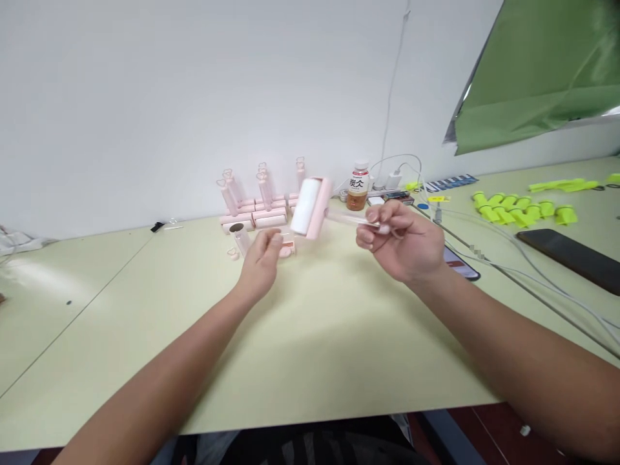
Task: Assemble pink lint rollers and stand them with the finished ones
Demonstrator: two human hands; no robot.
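Note:
A pink lint roller with a white roll [307,205] is held up above the table. My right hand [407,240] is closed around its clear handle, near the handle's end. To the left of the roll is my left hand [261,261], with its fingers curled together; whether anything is between them is hard to see. Just beyond that hand lie a clear tube with a dark open end [241,237], a small pink heart-shaped piece [233,254] and another small pink part [287,248]. Several similar pink lint rollers [270,217] stand near the wall with heart-tipped handles upright.
A brown bottle with a white cap [358,187] stands by the wall. White cables [508,258] run across the right side, near a phone [462,263] and a dark slab-shaped device [571,257]. Several yellow-green pieces [520,208] lie farther right. A small black item [157,227] is at left.

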